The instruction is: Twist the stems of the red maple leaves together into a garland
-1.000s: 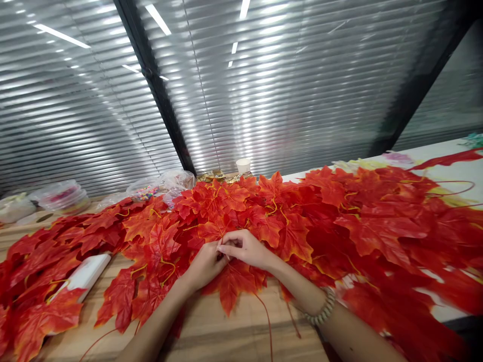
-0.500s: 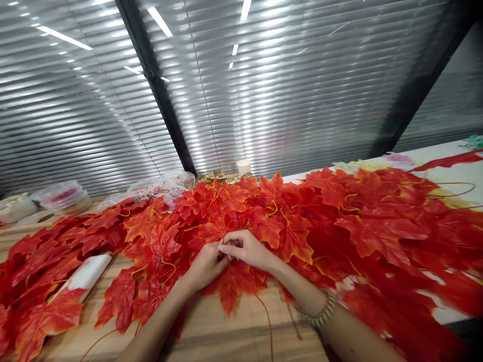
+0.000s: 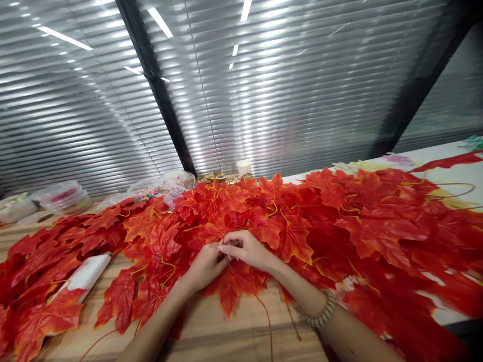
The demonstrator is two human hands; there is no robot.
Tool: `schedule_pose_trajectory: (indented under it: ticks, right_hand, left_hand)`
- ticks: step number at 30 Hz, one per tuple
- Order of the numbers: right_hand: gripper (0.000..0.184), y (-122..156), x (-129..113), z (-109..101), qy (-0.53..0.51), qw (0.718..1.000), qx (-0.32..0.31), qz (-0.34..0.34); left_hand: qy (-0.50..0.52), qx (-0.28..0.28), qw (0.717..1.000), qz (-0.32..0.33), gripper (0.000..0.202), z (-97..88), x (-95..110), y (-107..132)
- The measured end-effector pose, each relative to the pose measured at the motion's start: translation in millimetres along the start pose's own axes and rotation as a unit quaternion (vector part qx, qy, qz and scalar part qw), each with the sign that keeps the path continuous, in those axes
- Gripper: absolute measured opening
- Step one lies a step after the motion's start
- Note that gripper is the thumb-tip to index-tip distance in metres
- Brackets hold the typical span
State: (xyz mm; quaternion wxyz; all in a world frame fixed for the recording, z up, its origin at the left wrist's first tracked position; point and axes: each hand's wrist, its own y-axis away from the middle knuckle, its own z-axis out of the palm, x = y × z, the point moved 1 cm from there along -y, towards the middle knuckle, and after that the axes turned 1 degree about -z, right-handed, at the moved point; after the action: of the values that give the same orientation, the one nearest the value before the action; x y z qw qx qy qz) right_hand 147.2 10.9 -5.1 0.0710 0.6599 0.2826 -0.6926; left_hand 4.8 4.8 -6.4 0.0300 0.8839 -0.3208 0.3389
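Note:
My left hand [image 3: 207,264] and my right hand [image 3: 247,249] meet at the middle of a heap of artificial maple leaves [image 3: 298,236]. Both hands are closed, thumbs and fingertips pinched together. Whatever thin thing they pinch is mostly hidden by the fingers. Directly beneath them, a red-orange maple leaf [image 3: 232,291] points down over the wooden tabletop, its upper part covered by the hands. A thin red cord [image 3: 268,317] trails from near this leaf toward the front edge. Yellow-orange stems show among the surrounding leaves. A beaded bracelet [image 3: 322,309] circles my right wrist.
Leaves spread across both sides of the wooden table [image 3: 226,339] and onto a white surface [image 3: 456,173]. At left lies a white box [image 3: 88,274], partly under leaves. Behind stand clear plastic tubs [image 3: 62,197], plastic bags [image 3: 177,181] and a paper cup [image 3: 243,166], before window blinds.

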Motion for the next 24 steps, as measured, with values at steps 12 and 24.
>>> schedule_pose_trajectory:
  ticks: [12,24]
  right_hand:
    - [0.018,0.3,-2.4,1.2,-0.01,1.0,0.0,0.007]
    - [0.018,0.4,-3.7,1.6,0.028,1.0,0.001,0.0]
  left_hand:
    - [-0.01,0.006,1.0,0.001,0.014,1.5,-3.4,0.0]
    - [0.001,0.004,1.0,-0.001,0.012,0.2,-1.1,0.4]
